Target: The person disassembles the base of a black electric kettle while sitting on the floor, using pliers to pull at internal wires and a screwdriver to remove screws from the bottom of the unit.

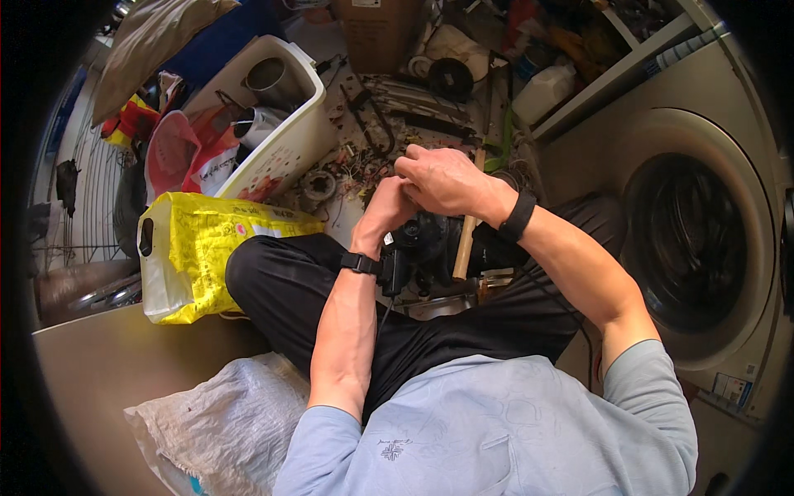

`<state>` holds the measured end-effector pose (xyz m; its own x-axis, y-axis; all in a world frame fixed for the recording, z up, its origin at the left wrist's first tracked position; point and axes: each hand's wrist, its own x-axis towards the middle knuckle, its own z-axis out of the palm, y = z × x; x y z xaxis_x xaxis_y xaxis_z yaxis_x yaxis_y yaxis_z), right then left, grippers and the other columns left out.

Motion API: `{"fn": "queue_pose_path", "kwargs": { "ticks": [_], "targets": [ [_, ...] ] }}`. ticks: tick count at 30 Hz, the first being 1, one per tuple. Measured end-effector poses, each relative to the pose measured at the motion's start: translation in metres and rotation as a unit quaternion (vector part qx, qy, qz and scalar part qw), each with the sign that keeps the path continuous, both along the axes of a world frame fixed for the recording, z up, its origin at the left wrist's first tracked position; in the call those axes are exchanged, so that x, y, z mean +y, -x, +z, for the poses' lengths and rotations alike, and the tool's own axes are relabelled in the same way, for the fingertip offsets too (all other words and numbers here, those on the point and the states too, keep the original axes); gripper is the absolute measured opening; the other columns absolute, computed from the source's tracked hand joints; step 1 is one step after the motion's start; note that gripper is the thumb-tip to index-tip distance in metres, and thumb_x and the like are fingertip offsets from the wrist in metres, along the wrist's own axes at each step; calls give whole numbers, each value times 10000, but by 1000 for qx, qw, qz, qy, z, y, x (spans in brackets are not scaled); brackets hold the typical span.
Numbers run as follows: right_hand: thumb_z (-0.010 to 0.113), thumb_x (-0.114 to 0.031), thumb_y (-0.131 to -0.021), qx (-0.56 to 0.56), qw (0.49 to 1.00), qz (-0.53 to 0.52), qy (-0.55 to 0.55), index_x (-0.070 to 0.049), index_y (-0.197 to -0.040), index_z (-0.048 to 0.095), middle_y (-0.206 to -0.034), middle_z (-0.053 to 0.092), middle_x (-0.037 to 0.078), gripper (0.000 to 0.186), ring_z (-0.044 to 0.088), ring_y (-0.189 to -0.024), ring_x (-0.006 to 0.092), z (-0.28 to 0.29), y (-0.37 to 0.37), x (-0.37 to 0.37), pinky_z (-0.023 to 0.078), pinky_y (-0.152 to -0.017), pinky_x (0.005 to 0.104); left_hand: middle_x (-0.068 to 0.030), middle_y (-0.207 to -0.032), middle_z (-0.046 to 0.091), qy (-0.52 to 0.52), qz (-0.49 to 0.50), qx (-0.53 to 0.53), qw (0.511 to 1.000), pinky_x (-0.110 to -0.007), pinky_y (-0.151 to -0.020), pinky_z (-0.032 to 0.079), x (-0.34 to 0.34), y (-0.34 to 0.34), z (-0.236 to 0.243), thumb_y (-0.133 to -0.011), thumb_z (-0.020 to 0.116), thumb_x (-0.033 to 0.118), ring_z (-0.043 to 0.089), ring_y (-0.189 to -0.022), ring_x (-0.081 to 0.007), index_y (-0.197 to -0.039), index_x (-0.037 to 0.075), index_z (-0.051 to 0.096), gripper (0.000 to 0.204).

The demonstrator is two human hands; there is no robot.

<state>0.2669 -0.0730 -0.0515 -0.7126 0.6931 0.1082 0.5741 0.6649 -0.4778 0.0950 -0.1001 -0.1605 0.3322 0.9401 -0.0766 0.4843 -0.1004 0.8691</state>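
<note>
My left hand (385, 208) and my right hand (445, 175) meet in front of me, above my crossed legs. Both have their fingers bent and pressed together; whatever lies between them is hidden by the knuckles. Just under the hands sits a black machine-like object (413, 235) with a cord, partly covered by my wrists. A pale wooden stick (465, 248) passes beneath my right wrist, its near end by the black object.
At left stand a white bin (285, 145) full of oddments and a yellow bag (198, 248). Scraps and long metal tools (418, 103) litter the floor ahead. A front-loading washing machine (691, 240) is close on the right, a white woven sack (223, 413) at lower left.
</note>
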Motion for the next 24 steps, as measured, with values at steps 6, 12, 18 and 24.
{"fn": "queue_pose_path", "kwargs": {
  "ticks": [6, 12, 18, 24],
  "targets": [
    [721, -92, -835, -27, 999, 18, -14, -36, -1015, 657, -1010, 630, 164, 199, 668, -919, 385, 4, -2, -7, 553, -791, 488, -246, -1021, 751, -70, 12, 32, 997, -464, -807, 572, 0, -7, -20, -806, 741, 8, 717, -1004, -436, -1032, 11, 767, 228],
    [708, -58, -807, -36, 996, 66, -54, -30, -968, 646, -1002, 619, 151, 175, 669, -957, 362, 3, -2, -9, 554, -826, 471, -233, -1048, 756, 31, 23, 115, 993, -490, -874, 569, -21, -4, -49, -779, 775, 28, 712, -1045, -427, -1031, 23, 797, 254],
    [673, -37, -828, -17, 999, 18, -47, -24, -944, 636, -963, 614, 151, 123, 663, -944, 369, -1, -18, -5, 547, -807, 470, -229, -1108, 755, 24, 0, 159, 987, -474, -936, 564, -27, -3, -59, -792, 788, 64, 711, -1076, -410, -1049, 50, 824, 259],
    [667, -35, -843, 13, 998, -12, -66, -31, -901, 619, -925, 611, 154, 75, 657, -889, 383, -4, -32, 0, 550, -760, 479, -234, -1055, 760, 54, 3, 166, 985, -483, -936, 570, -24, -11, -54, -792, 800, 125, 719, -1044, -420, -1034, 47, 822, 255]
  ]
}}
